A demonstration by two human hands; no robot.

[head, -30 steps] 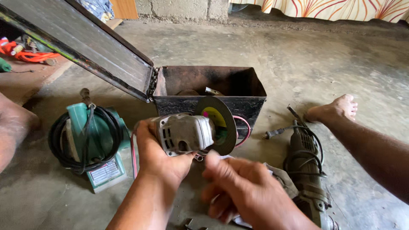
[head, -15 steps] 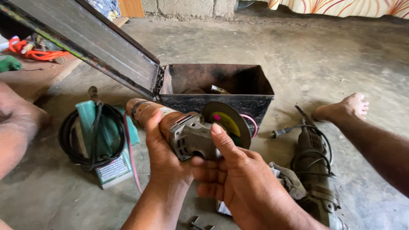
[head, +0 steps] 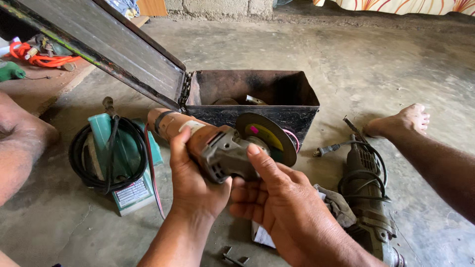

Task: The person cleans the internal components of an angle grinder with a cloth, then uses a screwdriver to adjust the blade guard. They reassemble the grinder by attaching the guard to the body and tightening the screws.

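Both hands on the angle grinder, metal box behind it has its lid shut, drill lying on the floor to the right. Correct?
Not quite: the head view shows the metal box with its lid open, tilted back to the left. Both the left hand and right hand do hold the angle grinder, and the drill lies on the right.

A rough home workshop at floor level: bare concrete floor and a block wall beyond the hands. A rusty metal toolbox stands open just past them, with power tools, a corded drill to the right and a green machine to the left.
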